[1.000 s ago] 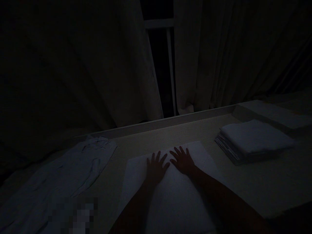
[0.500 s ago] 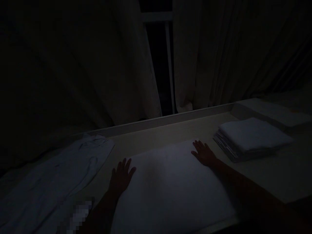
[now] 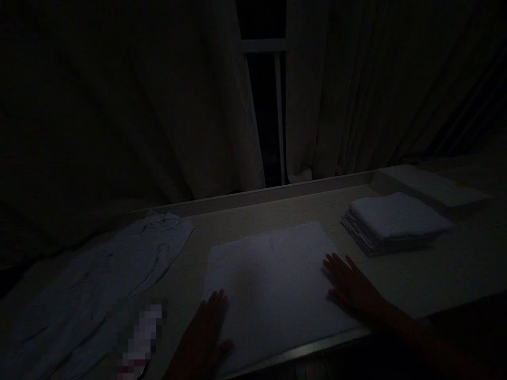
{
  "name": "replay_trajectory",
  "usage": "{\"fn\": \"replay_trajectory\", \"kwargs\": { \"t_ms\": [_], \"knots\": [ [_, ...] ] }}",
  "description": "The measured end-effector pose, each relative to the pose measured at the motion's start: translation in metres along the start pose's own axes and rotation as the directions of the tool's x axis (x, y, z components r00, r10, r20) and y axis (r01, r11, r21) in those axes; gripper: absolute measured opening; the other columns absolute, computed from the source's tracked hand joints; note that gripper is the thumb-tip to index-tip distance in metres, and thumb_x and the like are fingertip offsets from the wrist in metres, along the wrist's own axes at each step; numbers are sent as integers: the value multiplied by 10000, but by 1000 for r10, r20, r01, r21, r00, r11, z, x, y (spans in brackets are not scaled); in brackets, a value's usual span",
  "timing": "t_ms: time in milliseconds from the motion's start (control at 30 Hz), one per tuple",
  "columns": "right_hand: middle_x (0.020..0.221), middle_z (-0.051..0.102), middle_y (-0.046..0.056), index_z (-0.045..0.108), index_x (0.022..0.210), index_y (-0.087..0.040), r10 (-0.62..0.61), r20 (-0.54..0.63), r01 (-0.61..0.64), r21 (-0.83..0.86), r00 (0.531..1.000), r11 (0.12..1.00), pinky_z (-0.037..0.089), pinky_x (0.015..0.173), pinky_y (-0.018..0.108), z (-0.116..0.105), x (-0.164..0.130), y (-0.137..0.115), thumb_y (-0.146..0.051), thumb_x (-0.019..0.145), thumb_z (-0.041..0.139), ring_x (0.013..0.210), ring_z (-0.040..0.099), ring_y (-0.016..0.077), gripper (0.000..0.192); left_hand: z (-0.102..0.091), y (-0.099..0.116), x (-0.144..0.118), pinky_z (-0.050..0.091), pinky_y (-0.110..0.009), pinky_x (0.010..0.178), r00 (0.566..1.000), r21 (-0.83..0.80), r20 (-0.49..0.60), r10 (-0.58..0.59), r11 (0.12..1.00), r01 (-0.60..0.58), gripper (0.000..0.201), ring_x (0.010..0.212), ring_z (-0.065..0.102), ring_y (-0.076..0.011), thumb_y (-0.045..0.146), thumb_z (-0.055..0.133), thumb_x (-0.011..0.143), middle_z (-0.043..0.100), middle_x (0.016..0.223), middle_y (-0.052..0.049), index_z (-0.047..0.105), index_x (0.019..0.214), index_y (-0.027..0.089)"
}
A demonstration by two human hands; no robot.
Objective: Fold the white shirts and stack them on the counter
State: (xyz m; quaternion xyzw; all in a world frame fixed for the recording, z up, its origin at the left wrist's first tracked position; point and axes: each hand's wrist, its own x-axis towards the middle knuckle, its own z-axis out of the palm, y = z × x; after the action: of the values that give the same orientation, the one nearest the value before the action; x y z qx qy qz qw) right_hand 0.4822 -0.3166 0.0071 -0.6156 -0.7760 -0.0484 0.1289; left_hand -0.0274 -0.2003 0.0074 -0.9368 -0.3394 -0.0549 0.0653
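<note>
A white cloth (image 3: 277,279) lies spread flat on the pale table, a faint darker patch on its left half. At its near left edge is my left hand (image 3: 208,330), fingers stretched out, thumb apart. My right hand (image 3: 352,285) is at the cloth's right edge with its fingers extended. Neither hand holds anything. Whether the palms press on the cloth or hover just over it is hard to tell in the dim light. Right of the cloth sits a stack of folded white cloths (image 3: 400,216).
A light-coloured shirt (image 3: 119,269) lies on the left of the table. In front of it is a blurred-out object (image 3: 144,332). A raised ledge (image 3: 277,195) runs along the back, and a white box-like block (image 3: 431,182) stands far right. Dark curtains (image 3: 190,105) hang behind.
Both hands have slid back toward me along the cloth's sides, the left one lower in view, the right one down and slightly outward. The cloth's far corners are now uncovered. The view has shifted slightly.
</note>
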Motion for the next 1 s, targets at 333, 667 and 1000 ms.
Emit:
{"fn": "replay_trajectory", "kwargs": {
  "t_ms": [333,667,1000],
  "knots": [
    [1568,177,84,118,1529,-226,-11,6,11,-26,1000,1000,127,1162,537,12,-95,-41,-537,857,502,1434,185,298,833,1,62,-70,274,-450,1153,986,44,-81,-149,987,153,893,1446,174,-286,137,505,759,170,1581,-63,67,1529,251],
    [1580,120,40,70,1535,-263,97,-168,-120,-133,981,984,187,1128,581,29,-109,-60,-156,720,473,1438,135,313,915,17,68,-89,303,-486,1130,967,110,-130,-218,966,233,943,1426,236,-287,1,446,719,238,1563,-59,48,1508,329],
    [1555,183,67,-26,1518,-275,187,-173,-206,-95,967,974,306,1068,589,41,-115,-69,-204,823,415,1404,254,329,827,37,55,-98,365,-459,1095,957,42,-212,-197,977,210,918,1396,320,-263,67,452,755,339,1520,-80,-32,1499,299]
  ]
}}
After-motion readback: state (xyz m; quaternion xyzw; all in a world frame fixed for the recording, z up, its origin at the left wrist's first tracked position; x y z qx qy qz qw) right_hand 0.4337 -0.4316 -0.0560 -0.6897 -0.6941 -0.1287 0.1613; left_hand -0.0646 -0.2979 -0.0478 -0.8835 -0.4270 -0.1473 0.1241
